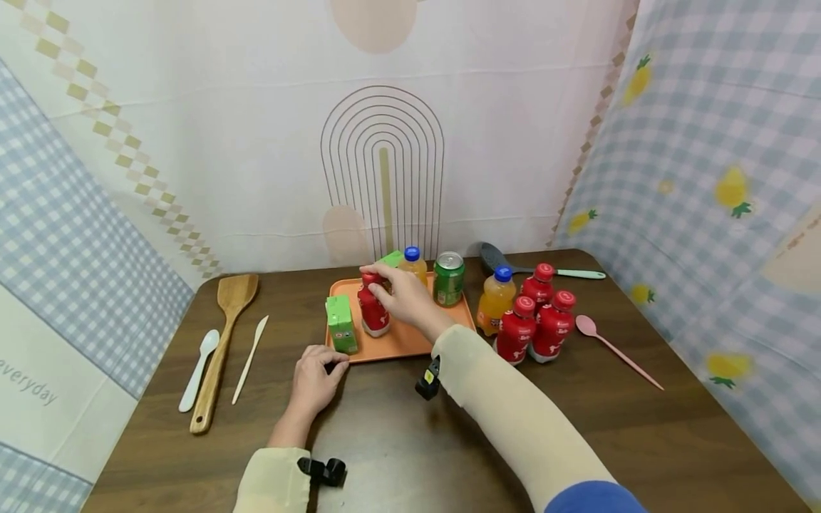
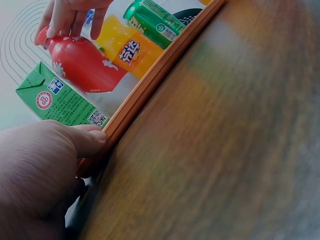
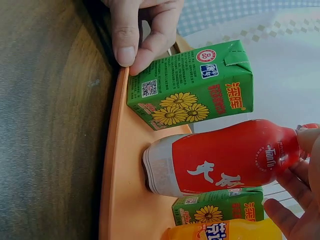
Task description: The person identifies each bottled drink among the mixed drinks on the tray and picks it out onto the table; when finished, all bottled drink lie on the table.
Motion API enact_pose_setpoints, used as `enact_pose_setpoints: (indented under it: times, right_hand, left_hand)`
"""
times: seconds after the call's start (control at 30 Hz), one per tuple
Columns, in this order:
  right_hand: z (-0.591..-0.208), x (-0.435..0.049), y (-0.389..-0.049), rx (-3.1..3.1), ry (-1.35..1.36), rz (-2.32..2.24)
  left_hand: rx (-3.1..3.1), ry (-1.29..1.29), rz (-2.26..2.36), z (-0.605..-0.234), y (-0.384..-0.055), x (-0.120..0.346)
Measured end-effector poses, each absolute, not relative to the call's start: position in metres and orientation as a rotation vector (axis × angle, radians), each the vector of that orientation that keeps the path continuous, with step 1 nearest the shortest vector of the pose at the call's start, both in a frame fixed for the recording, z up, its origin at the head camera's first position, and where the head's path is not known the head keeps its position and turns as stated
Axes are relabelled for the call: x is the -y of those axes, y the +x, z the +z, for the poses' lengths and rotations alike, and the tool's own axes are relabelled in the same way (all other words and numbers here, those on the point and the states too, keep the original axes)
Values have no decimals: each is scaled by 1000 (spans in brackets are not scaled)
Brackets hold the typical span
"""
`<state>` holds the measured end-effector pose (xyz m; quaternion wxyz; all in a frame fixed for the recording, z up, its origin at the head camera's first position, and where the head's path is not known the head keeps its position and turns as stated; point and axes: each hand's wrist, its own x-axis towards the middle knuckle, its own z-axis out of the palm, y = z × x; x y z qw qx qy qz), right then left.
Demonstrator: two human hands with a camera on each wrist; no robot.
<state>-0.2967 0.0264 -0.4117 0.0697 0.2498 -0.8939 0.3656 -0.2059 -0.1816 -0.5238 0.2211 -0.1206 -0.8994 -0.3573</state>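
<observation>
An orange tray (image 1: 403,342) lies on the table before me. My left hand (image 1: 314,377) pinches its near left corner, thumb over the rim. With thumb and fingers at the cap and neck, my right hand (image 1: 405,291) holds a red bottle (image 3: 225,157) upright over the tray, its white base close to the tray floor. Left of that bottle stands a green drink carton (image 1: 342,329). Behind the right hand are a second green carton (image 3: 210,207), partly hidden, an orange soda bottle (image 2: 130,47) with a blue cap, and a green can (image 1: 449,279).
Right of the tray stand another orange soda bottle (image 1: 497,299) and several red bottles (image 1: 515,331). Beyond them lie a slotted turner (image 1: 494,256) and a pink spoon (image 1: 618,351). At the left are a white spoon (image 1: 199,370), a wooden spatula (image 1: 226,342) and a pale knife (image 1: 250,360).
</observation>
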Motion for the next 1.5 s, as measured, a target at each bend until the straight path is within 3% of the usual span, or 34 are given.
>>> enact_pose_setpoints:
  times: [1.5]
  right_hand:
    - [-415, -55, -254, 2616, 719, 1206]
  left_hand:
    - [2469, -346, -983, -523, -204, 181]
